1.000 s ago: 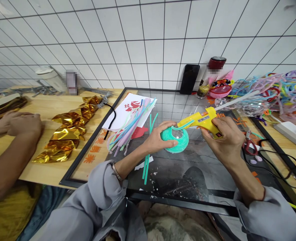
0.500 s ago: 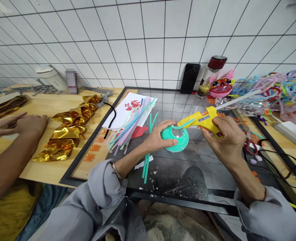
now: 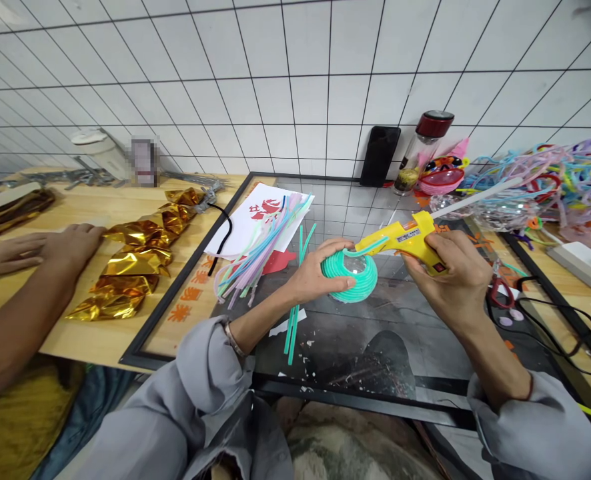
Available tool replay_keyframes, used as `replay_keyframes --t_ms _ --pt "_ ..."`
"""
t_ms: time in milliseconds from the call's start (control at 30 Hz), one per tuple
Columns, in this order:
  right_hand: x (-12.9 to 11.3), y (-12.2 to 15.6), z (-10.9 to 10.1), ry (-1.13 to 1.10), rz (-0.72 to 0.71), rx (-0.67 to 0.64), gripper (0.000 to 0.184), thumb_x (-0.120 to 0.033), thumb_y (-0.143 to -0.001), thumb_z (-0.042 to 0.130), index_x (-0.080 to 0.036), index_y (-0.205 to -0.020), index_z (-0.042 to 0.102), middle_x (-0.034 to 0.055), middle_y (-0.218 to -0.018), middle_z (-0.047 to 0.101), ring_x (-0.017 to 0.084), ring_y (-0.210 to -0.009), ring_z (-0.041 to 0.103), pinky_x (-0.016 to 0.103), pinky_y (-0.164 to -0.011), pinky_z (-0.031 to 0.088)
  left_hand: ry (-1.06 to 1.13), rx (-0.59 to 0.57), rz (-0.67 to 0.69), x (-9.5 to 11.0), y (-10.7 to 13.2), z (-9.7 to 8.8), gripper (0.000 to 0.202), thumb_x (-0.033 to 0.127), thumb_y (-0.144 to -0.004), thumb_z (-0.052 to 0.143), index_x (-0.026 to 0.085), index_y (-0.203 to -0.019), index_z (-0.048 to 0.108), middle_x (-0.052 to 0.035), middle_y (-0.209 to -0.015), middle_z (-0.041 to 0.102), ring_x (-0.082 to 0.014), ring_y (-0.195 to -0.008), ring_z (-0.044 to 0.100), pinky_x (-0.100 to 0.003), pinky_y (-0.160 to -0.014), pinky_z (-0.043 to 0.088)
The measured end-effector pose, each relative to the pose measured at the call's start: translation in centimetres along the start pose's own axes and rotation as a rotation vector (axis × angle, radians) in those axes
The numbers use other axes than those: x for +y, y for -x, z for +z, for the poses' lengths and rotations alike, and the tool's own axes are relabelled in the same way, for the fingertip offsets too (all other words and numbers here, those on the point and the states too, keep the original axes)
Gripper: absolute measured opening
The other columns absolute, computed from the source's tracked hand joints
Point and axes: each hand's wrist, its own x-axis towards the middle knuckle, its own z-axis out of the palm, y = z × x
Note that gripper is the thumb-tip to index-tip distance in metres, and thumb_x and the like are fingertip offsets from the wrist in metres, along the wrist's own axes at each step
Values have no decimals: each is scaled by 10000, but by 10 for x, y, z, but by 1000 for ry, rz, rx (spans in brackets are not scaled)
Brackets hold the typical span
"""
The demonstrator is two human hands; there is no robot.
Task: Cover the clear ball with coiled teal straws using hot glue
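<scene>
In the head view, one green coiled ball sits between the person's hands, over the dark, glossy tabletop; whether it rests on that surface I cannot tell. Glossy turquoise-green cord circles it in close, even rings, leaving a clear, shiny round patch bare on top, and one free cord end sticks out from that patch's rim along the glue gun. The left hand grips the ball, thumb in front and fingers behind; the right hand is wrapped around one yellow glue gun, its nozzle close to the ball's rim, with one whitish glue stick jutting from the back. Two loose green strips lie crossed left of the ball. Around them are one bundle of pastel strips, too overlapped to count, one pair of red-handled scissors, two pale purple discs, one black phone and one red-lidded bottle.
</scene>
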Motion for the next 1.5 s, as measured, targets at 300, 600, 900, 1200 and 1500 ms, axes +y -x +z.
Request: replay_keyframes --t_ms 300,600,900,1200,1500 --pt "0 0 -1 7 4 -12 147 -214 -872 701 -224 -999 627 57 -851 663 208 -753 647 335 -643 535 5 10 -27 1 1 1 617 356 -665 833 205 -1237 658 -105 -1351 617 -311 -1310 552 -468 -1160 398" --pt "-1 -1 -2 -13 3 -33 132 -214 -880 696 -220 -992 627 61 -863 670 208 -760 652 337 -652 537 0 -1 -31 -1 1 1 628 377 -675 832 210 -1252 648 -118 -1374 598 -313 -1328 537 -485 -1177 379" --pt "-1 -1 -4 -19 13 -46 130 -224 -883 695 -222 -994 627 58 -861 663 207 -750 646 337 -643 533 2 -3 -19 0 1 1 622 370 -677 827 196 -1247 648 -114 -1348 609 -311 -1303 553 -474 -1157 399" --pt "1 0 -2 -5 2 -29 145 -222 -881 692 -215 -1012 631 59 -863 665 210 -757 651 334 -646 538 -4 1 -21 -1 1 0 619 376 -674 832 206 -1241 654 -110 -1368 605 -317 -1319 544 -481 -1164 394" --pt "0 0 -3 -29 31 -43 129 -219 -876 695 -217 -993 642 55 -856 664 210 -760 647 337 -659 536 -2 -3 -7 -1 1 0 622 365 -676 829 203 -1250 649 -109 -1358 610 -308 -1309 554 -472 -1154 403"
